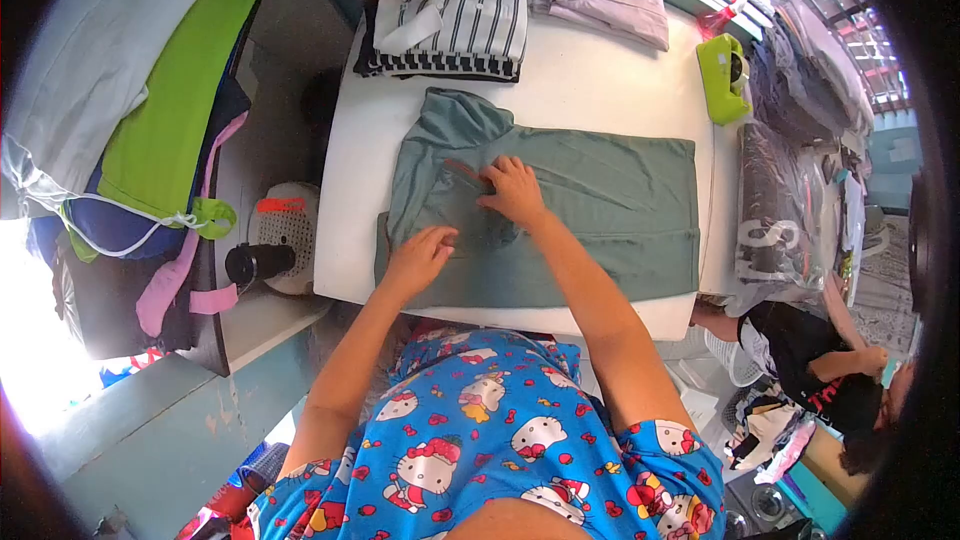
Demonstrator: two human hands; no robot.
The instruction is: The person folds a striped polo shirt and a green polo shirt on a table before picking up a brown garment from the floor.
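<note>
A green garment [610, 210] lies spread on the white table [590, 75], its bunched collar or hood end at the upper left and its straight hem at the right. My left hand [420, 262] rests near the garment's lower left part, fingers pointing right and slightly apart. Higher and further right, my right hand [514, 188] lies on the cloth with its fingers spread. A small reddish mark shows on the fabric just left of my right fingers. Neither hand holds anything that I can see.
Striped folded clothes [480, 15] are stacked at the table's back left, pale folded garments [610, 2] beside them. A green tape dispenser [722, 78] stands at the right edge, near plastic-wrapped clothes [775, 230]. Another person [820, 350] is at the lower right. A fan [285, 240] is left.
</note>
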